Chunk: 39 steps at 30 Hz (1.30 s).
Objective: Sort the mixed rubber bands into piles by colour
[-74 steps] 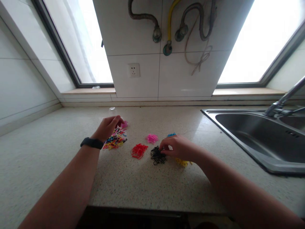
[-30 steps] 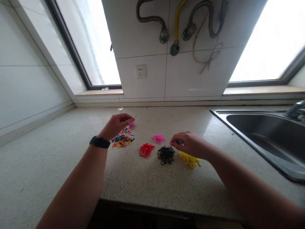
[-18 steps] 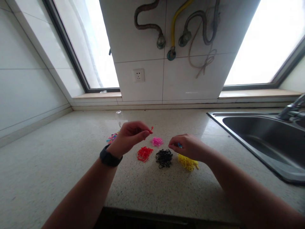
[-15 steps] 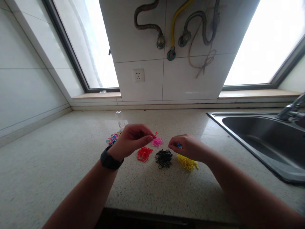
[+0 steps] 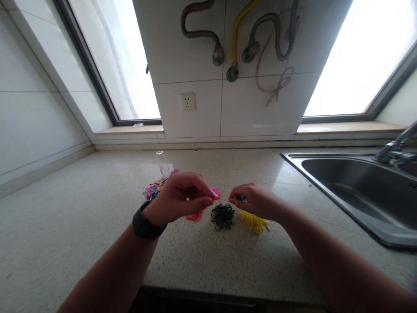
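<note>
My left hand [image 5: 182, 198], with a dark wristband [image 5: 148, 221], pinches a small red rubber band [image 5: 216, 198] between thumb and forefinger. Beneath and behind it are piles of red rubber bands [image 5: 195, 216] and pink rubber bands [image 5: 216, 191], both partly hidden. To its left lies a mixed-colour pile of rubber bands [image 5: 153, 189]. My right hand [image 5: 250, 198] is closed, fingertips together, above the yellow rubber bands [image 5: 256, 222]. Something blue [image 5: 243, 198] shows in its gap; whether held or behind, I cannot tell. Between the hands sit black rubber bands [image 5: 223, 216].
A clear cup-like container [image 5: 159, 158] stands behind the mixed pile. The speckled counter [image 5: 97, 243] runs to a tiled wall with a socket [image 5: 188, 101] and pipe hoses. A steel sink [image 5: 352, 187] with a faucet [image 5: 394, 150] is on the right.
My left hand has lowered slightly, bringing the red rubber band down in front of the pink pile and covering more of the red pile. My right hand has hardly moved.
</note>
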### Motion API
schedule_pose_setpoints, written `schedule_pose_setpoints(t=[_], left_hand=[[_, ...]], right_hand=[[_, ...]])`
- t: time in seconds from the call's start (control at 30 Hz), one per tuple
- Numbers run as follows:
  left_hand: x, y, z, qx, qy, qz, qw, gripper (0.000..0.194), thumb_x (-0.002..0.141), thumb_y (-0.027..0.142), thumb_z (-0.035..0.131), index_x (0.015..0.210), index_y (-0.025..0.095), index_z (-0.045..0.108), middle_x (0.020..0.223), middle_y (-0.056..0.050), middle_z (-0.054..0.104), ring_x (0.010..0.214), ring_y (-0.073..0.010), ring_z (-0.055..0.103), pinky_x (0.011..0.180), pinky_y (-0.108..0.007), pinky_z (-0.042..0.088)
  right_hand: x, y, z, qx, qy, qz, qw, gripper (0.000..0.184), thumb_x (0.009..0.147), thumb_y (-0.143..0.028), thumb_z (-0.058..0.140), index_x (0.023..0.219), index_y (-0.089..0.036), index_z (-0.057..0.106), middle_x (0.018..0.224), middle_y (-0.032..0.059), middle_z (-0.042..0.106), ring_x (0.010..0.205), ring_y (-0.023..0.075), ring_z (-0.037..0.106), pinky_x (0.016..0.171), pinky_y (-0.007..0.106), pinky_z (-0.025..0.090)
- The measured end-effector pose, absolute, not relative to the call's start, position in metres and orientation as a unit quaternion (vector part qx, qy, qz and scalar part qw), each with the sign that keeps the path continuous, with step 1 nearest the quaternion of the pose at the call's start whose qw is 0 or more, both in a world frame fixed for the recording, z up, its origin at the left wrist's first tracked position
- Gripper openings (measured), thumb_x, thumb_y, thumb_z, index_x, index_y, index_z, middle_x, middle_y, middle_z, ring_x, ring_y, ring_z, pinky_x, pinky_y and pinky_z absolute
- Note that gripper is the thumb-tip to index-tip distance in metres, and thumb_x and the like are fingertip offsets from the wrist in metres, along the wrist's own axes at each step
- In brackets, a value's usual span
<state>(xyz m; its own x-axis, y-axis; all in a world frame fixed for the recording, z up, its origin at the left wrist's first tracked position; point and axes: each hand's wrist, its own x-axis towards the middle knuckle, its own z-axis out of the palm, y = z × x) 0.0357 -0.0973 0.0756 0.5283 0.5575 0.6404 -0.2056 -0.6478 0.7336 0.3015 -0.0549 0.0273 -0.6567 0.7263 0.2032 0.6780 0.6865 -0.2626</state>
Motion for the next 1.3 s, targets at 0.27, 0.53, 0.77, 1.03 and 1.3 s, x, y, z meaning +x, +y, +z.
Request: schedule_pose_setpoints(t=[0.27, 0.53, 0.77, 1.03, 1.3], left_hand=[[0.025, -0.090, 0.080, 0.875, 0.220, 0.403, 0.152, 0.006, 0.084, 0.019, 0.073, 0.090, 0.020, 0.073, 0.070, 0.001, 0.063, 0.057, -0.0067, 0.045, 0.052, -0.021, 0.038], [0.007, -0.079, 0.077, 0.894, 0.292, 0.337, 0.056, 0.008, 0.089, 0.026, 0.068, 0.089, 0.020, 0.073, 0.070, 0.001, 0.061, 0.062, -0.0083, 0.050, 0.058, -0.021, 0.040], [0.006, -0.079, 0.077, 0.895, 0.270, 0.351, 0.059, 0.009, 0.089, 0.027, 0.068, 0.088, 0.020, 0.073, 0.071, 0.001, 0.062, 0.063, -0.0087, 0.052, 0.061, -0.023, 0.043], [0.008, -0.084, 0.078, 0.887, 0.251, 0.380, 0.081, 0.006, 0.087, 0.025, 0.070, 0.086, 0.021, 0.073, 0.068, 0.001, 0.063, 0.059, -0.0079, 0.050, 0.060, -0.023, 0.044], [0.010, -0.094, 0.081, 0.884, 0.223, 0.394, 0.118, 0.002, 0.085, 0.021, 0.071, 0.084, 0.021, 0.073, 0.072, -0.001, 0.067, 0.059, -0.0080, 0.054, 0.060, -0.024, 0.045]], right_hand=[[0.303, -0.054, 0.025, -0.385, -0.907, 0.082, 0.149, 0.019, 0.094, -0.033, 0.057, 0.095, -0.023, 0.073, 0.080, 0.0013, 0.072, 0.068, 0.0125, 0.060, 0.064, 0.026, 0.037], [0.303, -0.052, 0.025, -0.390, -0.906, 0.078, 0.143, 0.019, 0.093, -0.032, 0.057, 0.095, -0.023, 0.074, 0.082, 0.0021, 0.073, 0.070, 0.0132, 0.062, 0.065, 0.026, 0.038], [0.303, -0.054, 0.027, -0.393, -0.905, 0.075, 0.142, 0.021, 0.094, -0.033, 0.056, 0.094, -0.023, 0.074, 0.083, 0.0026, 0.074, 0.070, 0.0136, 0.063, 0.065, 0.026, 0.039], [0.303, -0.054, 0.028, -0.390, -0.908, 0.071, 0.134, 0.020, 0.094, -0.032, 0.056, 0.094, -0.023, 0.074, 0.084, 0.0029, 0.074, 0.069, 0.0134, 0.062, 0.064, 0.026, 0.038], [0.302, -0.055, 0.030, -0.394, -0.907, 0.066, 0.136, 0.019, 0.093, -0.030, 0.057, 0.094, -0.023, 0.074, 0.084, 0.0029, 0.074, 0.071, 0.0135, 0.063, 0.065, 0.026, 0.039]])
